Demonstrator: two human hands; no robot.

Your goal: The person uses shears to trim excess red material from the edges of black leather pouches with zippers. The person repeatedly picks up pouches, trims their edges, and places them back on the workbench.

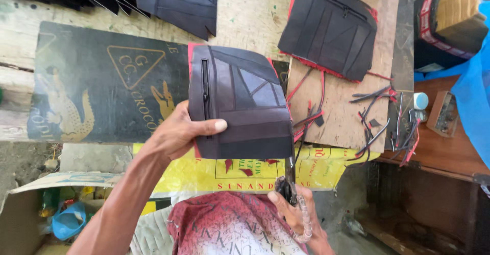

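My left hand point(181, 132) grips a dark stitched leather panel point(242, 102) with a zip down its left side and a red lining edge, held up over the workbench. Thumb lies across the panel's lower left face. My right hand point(296, 211) sits below the panel's lower right corner, closed on a pair of scissors point(292, 181) whose dark blades point up toward the panel's bottom edge.
A second dark zipped panel point(329, 28) lies on a brown board point(337, 112) at right, with red and black trimmed strips point(377, 127) scattered beside it. A black mat point(102, 81) with gold prints covers the left bench. More dark pieces point(178, 2) lie at top.
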